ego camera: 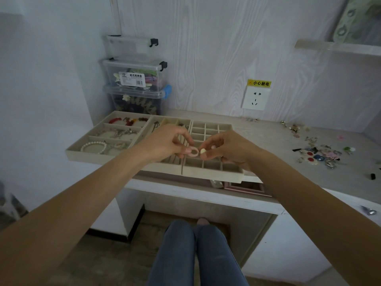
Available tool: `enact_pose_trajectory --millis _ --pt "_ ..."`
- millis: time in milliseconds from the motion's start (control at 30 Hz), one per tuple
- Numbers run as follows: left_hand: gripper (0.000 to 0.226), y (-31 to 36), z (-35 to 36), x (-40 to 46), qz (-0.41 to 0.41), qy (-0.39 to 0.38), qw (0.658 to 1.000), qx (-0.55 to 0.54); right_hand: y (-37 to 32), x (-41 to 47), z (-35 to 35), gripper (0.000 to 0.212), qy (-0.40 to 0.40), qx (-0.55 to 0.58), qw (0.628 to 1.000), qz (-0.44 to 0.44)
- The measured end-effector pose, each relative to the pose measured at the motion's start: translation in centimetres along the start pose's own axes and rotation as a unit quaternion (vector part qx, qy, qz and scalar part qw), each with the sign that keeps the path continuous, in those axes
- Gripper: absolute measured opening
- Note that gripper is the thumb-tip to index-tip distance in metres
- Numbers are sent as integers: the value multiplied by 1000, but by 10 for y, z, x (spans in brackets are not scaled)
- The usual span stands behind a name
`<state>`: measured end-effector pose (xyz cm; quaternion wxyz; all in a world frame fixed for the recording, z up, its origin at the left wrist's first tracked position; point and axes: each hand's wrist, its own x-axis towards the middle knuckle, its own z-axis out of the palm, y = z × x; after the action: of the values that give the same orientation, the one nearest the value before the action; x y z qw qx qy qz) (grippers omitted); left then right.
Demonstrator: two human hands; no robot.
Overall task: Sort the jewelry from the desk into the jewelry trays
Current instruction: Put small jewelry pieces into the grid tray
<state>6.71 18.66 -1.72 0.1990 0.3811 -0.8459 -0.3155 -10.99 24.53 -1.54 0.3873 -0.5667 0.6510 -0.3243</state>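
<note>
Above the jewelry trays [214, 174], the left hand [165, 141] pinches a pink ring [193, 152], its opening facing the camera; the right hand [228, 147] pinches a small cream piece [203, 150].

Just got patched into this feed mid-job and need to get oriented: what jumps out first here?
Dead centre, the left hand pinches a pink ring while the right hand holds a small cream piece beside it, both over the beige jewelry trays. A white pearl bracelet lies in the near-left compartment, and a pile of unsorted jewelry is scattered on the desk at right.
</note>
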Motion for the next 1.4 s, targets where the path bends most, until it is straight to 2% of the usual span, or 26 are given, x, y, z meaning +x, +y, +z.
enact_pose_trajectory --millis 300,433,600,667,800,933,1067,1200,1400 --pt "13 7 3 0 -80 23 996 -11 -7 -3 4 13 7 -70 997 -5" --pt "21 11 3 -2 -70 -41 996 -36 -9 -2 6 14 8 -75 997 -14" --pt "14 8 4 -4 -119 -35 979 -164 -9 -3 4 8 4 -78 997 -2" --pt "10 7 3 -4 -125 -22 975 -181 -10 -4 4 8 3 -77 997 -3" --pt "9 5 5 -3 -98 10 991 -96 -7 -5 7 15 18 -90 996 -22" --pt "15 7 9 -2 -82 5 994 -77 -5 -4 12 17 44 -129 989 -64" --pt "10 7 10 1 -76 12 997 -9 -5 -1 13 16 71 -144 984 -79" --pt "8 8 8 7 -64 6 994 91 -5 1 12 13 45 -157 984 -73" --pt "16 7 13 17 -86 -10 990 108 -4 6 15 22 18 -181 982 -54"
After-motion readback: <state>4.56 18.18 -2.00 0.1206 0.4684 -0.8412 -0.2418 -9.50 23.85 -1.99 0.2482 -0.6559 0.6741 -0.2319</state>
